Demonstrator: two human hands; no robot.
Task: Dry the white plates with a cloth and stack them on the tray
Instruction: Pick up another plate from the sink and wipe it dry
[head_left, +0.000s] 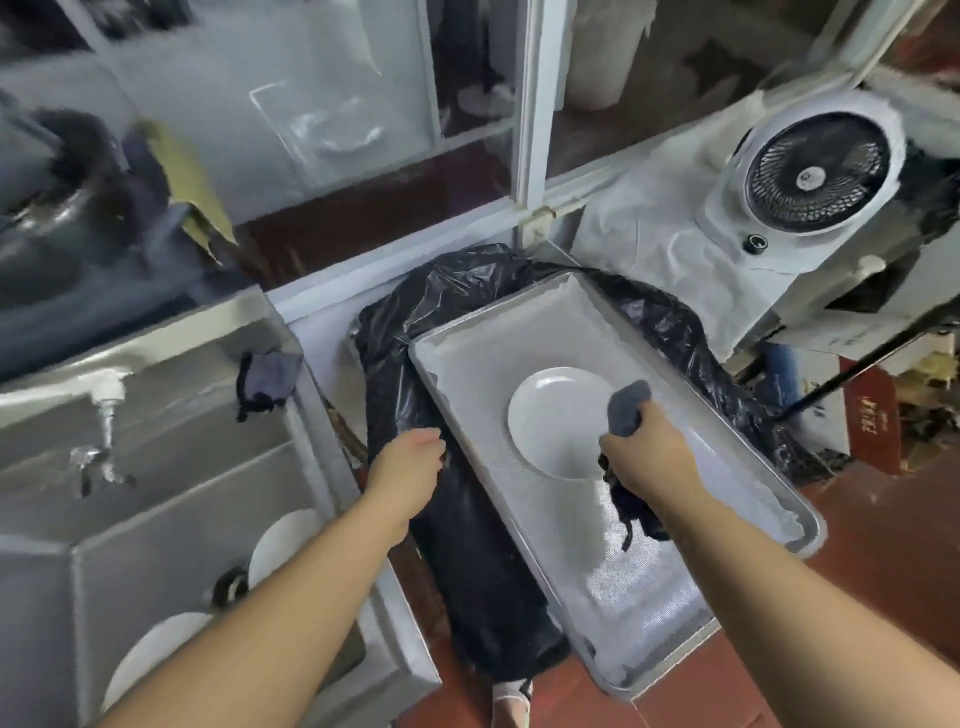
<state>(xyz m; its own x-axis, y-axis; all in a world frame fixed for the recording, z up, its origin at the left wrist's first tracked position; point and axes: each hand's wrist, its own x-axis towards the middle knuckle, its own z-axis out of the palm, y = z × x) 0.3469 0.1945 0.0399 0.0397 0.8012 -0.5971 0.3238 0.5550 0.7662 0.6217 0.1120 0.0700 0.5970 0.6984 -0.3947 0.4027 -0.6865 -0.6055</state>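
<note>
One white plate (553, 415) lies flat on the metal tray (649, 582), which rests on a bin lined with a black bag. My right hand (649, 457) hovers over the plate's right edge and grips a bunched dark grey cloth (628, 408); the cloth's loose end hangs below my wrist. My left hand (410, 462) is at the tray's left rim above the black bag, fingers curled downward; whether it touches the rim is unclear. Two more white plates (283, 540) (156, 654) lean in the steel sink, partly hidden by my left forearm.
The steel sink (171, 525) with its tap (104, 415) fills the left. Another dark cloth (267, 382) hangs on the sink's back corner. The black bin bag (467, 519) surrounds the tray. A white fan (810, 176) stands at the back right. Red floor tiles lie below.
</note>
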